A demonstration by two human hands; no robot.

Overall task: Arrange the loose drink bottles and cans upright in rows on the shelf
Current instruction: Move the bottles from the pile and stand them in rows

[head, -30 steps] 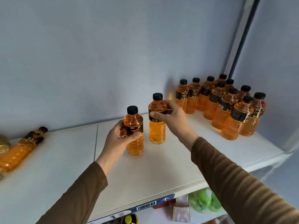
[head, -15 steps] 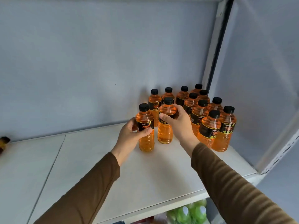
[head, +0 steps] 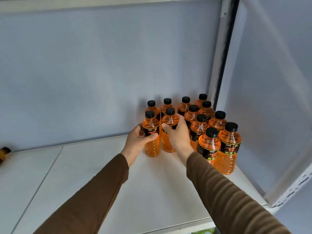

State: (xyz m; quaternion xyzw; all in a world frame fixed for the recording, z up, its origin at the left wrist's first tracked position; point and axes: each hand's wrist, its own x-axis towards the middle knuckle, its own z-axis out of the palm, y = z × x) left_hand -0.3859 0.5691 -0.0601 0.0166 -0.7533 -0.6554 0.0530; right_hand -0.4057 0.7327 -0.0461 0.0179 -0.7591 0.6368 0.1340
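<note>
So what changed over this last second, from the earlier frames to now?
Both hands carried their bottles rightward and back: the left hand still grips the left bottle, the right hand the right bottle, now standing beside the block of upright bottles on the shelf. Nothing was released. The block itself stayed put; the lying bottle remains at far left.

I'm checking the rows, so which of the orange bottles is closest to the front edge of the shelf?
The orange bottle at the group's front right corner, beside the side wall; its base sits lower in view than every other bottle's, and neither hand touches it.
</note>
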